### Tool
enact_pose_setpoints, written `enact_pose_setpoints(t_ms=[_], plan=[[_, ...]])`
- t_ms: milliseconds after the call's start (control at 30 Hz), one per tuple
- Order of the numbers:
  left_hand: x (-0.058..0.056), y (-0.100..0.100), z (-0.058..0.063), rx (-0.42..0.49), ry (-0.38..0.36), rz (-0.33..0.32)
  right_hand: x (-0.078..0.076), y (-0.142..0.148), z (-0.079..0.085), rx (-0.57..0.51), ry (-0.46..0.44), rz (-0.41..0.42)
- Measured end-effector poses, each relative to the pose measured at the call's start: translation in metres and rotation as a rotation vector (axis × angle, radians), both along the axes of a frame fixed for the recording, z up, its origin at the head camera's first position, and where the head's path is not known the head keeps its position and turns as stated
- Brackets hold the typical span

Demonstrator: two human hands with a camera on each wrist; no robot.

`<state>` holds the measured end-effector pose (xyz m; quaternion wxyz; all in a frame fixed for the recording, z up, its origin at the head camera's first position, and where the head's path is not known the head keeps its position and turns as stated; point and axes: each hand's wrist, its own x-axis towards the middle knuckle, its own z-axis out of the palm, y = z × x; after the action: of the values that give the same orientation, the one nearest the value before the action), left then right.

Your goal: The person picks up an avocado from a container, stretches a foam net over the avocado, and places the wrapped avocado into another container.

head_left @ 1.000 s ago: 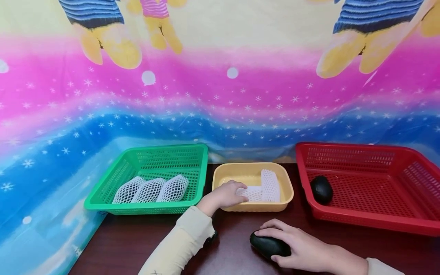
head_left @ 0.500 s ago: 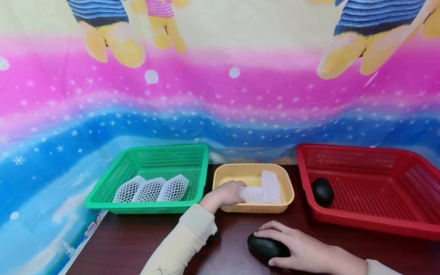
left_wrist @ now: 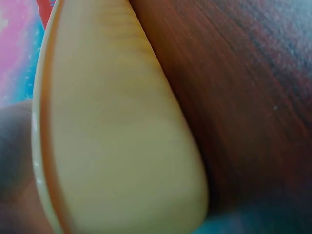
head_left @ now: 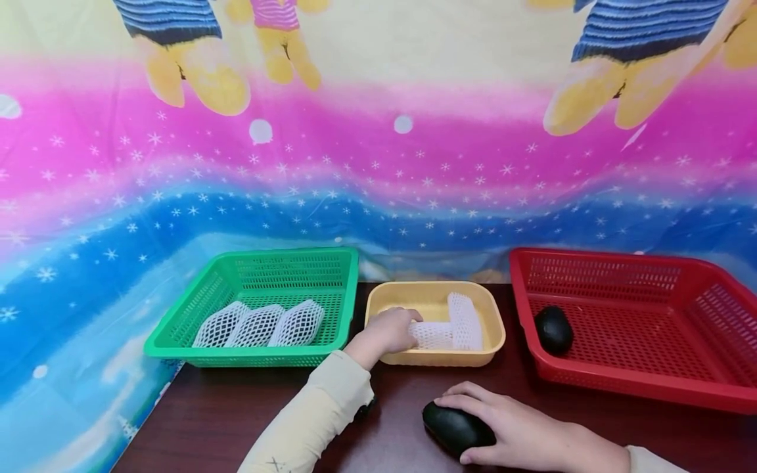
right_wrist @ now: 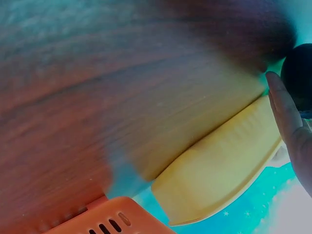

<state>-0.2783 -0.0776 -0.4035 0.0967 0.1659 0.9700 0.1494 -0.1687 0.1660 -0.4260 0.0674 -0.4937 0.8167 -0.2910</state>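
- Broadly, a printed backdrop [head_left: 378, 144] in cream, pink and blue, scattered with snowflakes and cartoon figures, rises behind the far edge of the dark wooden table [head_left: 225, 404].
- The red basket [head_left: 639, 387] sits toward the right end of the table's far edge.
- The green basket [head_left: 248, 353] stands at the table's far left corner, reaching out past the left edge.
- The yellow tray [head_left: 440, 358] lies between the two baskets, along the middle of the far edge.
- The right hand [head_left: 514, 427] comes in from the table's near right and holds a dark fruit [head_left: 452, 430], fingers arched over its top, thumb at its near side. This fruit is apart from the tray, before its front right part.
- The left hand [head_left: 390, 330] crosses the tray's front left corner, its fingers bent down at the left end of a white foam net [head_left: 434, 336]. Its fingertips are hidden, so one cannot tell whether they pinch the net.
- Three netted fruits [head_left: 257, 326] lie side by side near the green basket's front edge.
- A second dark fruit [head_left: 554, 330] lies bare against the red basket's left wall, near its front left corner.
- The foam net runs along the tray's front edge; a second net [head_left: 465, 322] lies crosswise at its right end.
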Motion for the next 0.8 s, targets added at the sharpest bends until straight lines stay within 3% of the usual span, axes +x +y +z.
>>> enact_pose_setpoints(t_ms=[200,433,567,800], plan=[[0.003,0.001,0.008,0.013,0.111,-0.005,0.001,0.000,0.001,0.013,0.023,-0.001],[0.010,-0.002,0.023,0.059,0.170,0.078,0.002,-0.001,0.003,0.028,0.037,0.014],[0.016,-0.002,0.035,0.091,0.191,0.096,0.003,0.000,0.005,0.052,-0.024,0.015],[0.025,-0.004,0.047,0.130,0.242,0.068,0.003,0.001,0.010,0.075,-0.116,0.014]])
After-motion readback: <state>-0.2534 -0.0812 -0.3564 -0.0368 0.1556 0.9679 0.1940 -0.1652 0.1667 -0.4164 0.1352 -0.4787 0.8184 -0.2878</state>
